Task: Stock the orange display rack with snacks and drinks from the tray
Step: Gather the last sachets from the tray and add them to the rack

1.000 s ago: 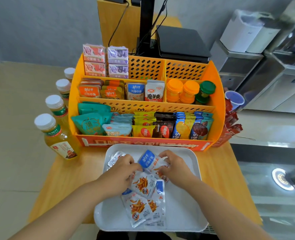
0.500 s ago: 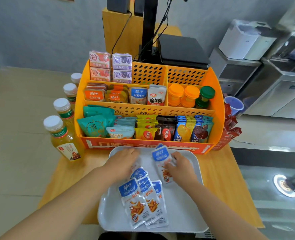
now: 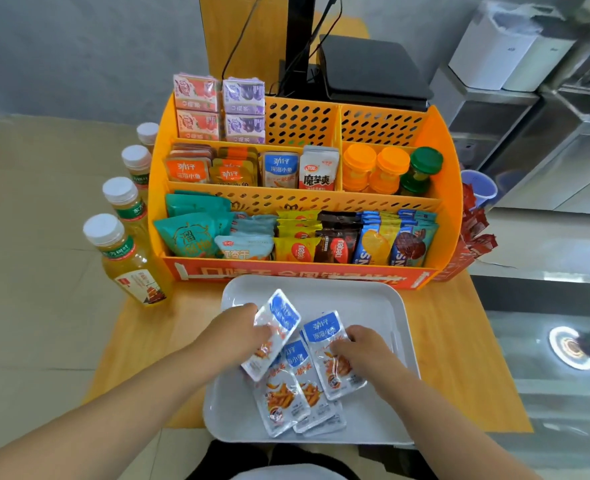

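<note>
Left hand (image 3: 238, 332) pinches one blue-topped fish-snack sachet (image 3: 274, 332); right hand (image 3: 362, 349) grips another sachet (image 3: 331, 355) over the white tray (image 3: 395, 306). Light, limp, slippery foil: best pinched at a sealed edge.

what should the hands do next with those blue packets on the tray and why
Probably gather the loose packets into one stack. The left hand grips one blue packet, the right hand another, and more lie fanned on the white tray.
</note>
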{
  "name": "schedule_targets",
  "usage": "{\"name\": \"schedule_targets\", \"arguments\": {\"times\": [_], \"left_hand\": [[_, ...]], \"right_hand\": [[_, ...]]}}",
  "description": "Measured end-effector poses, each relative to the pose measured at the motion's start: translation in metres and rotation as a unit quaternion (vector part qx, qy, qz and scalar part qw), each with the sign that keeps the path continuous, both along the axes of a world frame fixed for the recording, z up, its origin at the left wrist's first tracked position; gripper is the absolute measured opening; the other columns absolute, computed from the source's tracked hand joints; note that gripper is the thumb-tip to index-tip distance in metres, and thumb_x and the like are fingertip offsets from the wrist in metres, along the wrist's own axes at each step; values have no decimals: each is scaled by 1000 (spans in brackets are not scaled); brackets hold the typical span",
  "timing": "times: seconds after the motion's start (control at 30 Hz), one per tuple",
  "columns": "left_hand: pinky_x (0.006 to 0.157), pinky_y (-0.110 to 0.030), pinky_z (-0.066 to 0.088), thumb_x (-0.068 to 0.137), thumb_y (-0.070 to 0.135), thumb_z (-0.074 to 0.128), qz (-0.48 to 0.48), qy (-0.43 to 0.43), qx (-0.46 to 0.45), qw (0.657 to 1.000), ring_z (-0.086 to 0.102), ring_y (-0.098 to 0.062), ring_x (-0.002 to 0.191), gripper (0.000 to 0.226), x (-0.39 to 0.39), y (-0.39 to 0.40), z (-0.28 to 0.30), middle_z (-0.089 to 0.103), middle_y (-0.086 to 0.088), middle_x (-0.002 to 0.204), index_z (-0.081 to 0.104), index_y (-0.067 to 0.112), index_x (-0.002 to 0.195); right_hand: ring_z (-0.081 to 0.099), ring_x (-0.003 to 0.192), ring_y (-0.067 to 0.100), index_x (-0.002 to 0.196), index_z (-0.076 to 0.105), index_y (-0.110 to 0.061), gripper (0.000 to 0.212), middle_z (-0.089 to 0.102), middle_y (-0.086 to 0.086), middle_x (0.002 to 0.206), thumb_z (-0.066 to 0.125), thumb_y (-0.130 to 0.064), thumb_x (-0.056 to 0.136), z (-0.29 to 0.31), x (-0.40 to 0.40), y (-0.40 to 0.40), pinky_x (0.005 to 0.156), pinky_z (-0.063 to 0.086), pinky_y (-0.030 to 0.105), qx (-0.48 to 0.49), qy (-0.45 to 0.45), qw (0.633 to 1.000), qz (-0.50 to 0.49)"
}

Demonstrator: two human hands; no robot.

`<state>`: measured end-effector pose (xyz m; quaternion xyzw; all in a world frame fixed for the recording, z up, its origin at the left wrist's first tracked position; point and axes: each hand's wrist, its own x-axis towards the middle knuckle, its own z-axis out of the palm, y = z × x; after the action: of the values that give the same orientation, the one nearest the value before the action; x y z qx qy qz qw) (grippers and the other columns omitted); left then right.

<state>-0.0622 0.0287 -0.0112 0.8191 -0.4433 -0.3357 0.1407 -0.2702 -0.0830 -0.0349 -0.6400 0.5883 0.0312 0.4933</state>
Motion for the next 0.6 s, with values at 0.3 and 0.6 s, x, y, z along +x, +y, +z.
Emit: {"name": "schedule_targets", "arguments": {"times": [0.3,0.6], "left_hand": [[49,-23,41,98,35,43,16,72,122,990,56,-11,68,20,-26,12,-24,57,2,81,48,17,89],[73,-28,50,99,29,43,78,172,38,981,64,-15,87,10,-37,-26,-23,66,2,104,51,26,102]], "right_hand": [[65,78,14,99,50,-19,17,65,1,91,58,-31,90,5,11,14,62,51,28,-21,8,999,26],[72,64,14,104,57,-17,11,75,4,80,54,-17,93,7,25,-16,55,53,27,67,-125,982,-123]]}}
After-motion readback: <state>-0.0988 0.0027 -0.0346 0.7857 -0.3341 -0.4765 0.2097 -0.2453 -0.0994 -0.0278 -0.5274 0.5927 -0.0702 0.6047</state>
